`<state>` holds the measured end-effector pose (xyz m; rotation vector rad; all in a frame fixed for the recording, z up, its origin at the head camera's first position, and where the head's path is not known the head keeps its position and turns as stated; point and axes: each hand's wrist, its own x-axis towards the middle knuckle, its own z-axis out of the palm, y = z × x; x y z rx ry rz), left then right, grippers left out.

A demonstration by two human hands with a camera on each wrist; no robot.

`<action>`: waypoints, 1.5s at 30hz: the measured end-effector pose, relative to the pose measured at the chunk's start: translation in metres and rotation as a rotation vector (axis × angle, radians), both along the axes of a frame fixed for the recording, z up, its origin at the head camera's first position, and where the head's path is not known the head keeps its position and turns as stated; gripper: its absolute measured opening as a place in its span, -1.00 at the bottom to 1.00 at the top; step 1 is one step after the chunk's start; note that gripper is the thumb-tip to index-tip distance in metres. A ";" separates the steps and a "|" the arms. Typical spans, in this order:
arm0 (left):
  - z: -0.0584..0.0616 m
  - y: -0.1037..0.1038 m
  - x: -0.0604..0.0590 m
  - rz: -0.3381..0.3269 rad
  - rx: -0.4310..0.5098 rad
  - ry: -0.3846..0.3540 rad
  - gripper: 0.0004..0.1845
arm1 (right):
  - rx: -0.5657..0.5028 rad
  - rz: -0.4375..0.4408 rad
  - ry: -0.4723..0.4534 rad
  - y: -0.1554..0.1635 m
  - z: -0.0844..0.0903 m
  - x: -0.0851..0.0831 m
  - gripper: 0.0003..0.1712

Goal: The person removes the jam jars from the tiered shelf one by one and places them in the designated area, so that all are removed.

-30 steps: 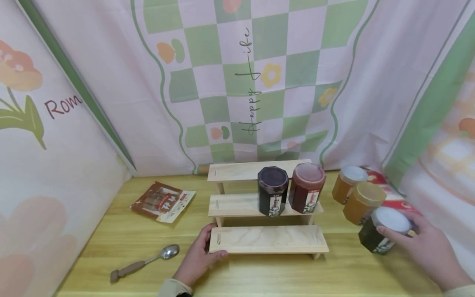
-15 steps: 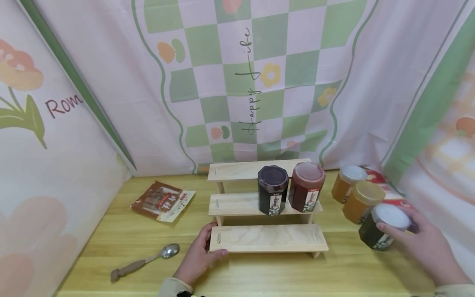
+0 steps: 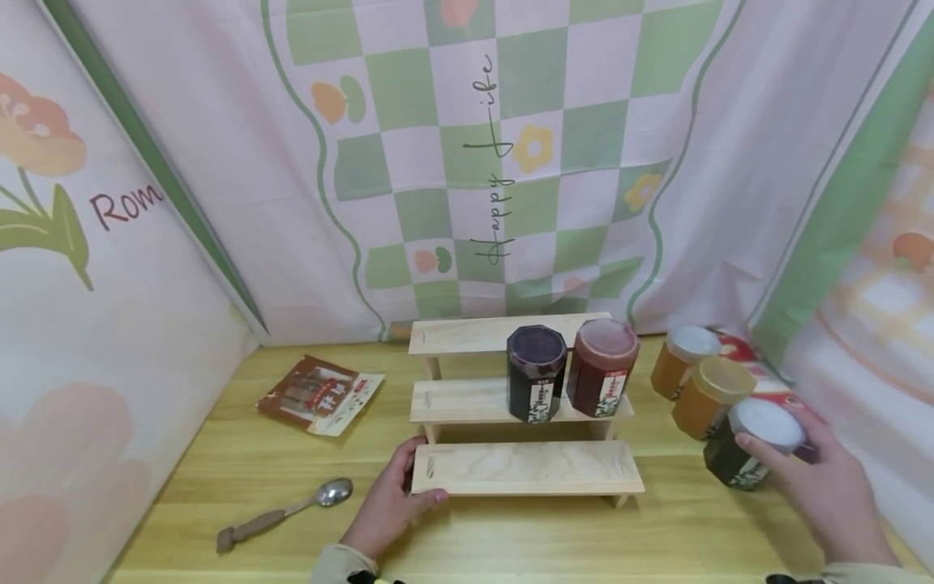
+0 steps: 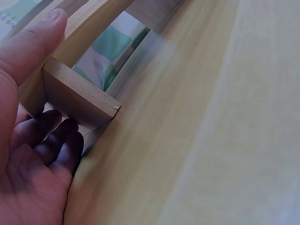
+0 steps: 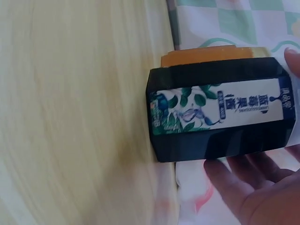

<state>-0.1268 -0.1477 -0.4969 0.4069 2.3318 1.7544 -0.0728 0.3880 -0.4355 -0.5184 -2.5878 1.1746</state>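
Note:
My left hand (image 3: 390, 503) grips the left end of the lowest step of a three-step wooden rack (image 3: 525, 469). Its thumb lies over the step's front edge, and in the left wrist view the fingers curl beside the rack's end leg (image 4: 79, 89). At the right, my right hand (image 3: 835, 478) holds a dark blueberry jam jar (image 3: 730, 458) by its white lid, thumb on one side and fingers on the other. The right wrist view shows the jar's leafy label (image 5: 215, 108). On the middle step stand a dark purple jar (image 3: 536, 373) and a red jar (image 3: 604, 369).
Two amber jars, one with a yellowish lid (image 3: 722, 380) and one with a white lid (image 3: 691, 342), stand behind the held jar. A red and white packet (image 3: 777, 399) lies by them. A brown packet (image 3: 317, 396) and a spoon (image 3: 284, 515) lie left. Curtains surround the table.
My right wrist has swung a little to the left, and the jar it holds has shifted only slightly. The left hand and the rack have stayed in place.

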 end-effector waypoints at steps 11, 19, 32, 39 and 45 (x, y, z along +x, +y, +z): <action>0.000 -0.001 -0.001 -0.008 0.022 -0.003 0.02 | -0.125 -0.090 0.007 -0.018 0.010 0.006 0.13; 0.000 0.000 -0.001 -0.004 0.007 -0.005 0.05 | -0.339 -0.374 0.058 -0.042 0.028 0.018 0.09; 0.002 0.001 -0.001 -0.005 0.020 -0.017 0.04 | -0.682 -0.419 0.439 -0.092 0.069 0.021 -0.20; 0.001 0.001 -0.001 -0.009 0.019 -0.012 0.04 | -0.674 -0.244 0.609 -0.116 0.084 0.006 -0.29; 0.000 0.000 -0.001 -0.007 0.024 -0.017 0.06 | -0.465 -0.180 0.551 -0.127 0.095 -0.006 -0.29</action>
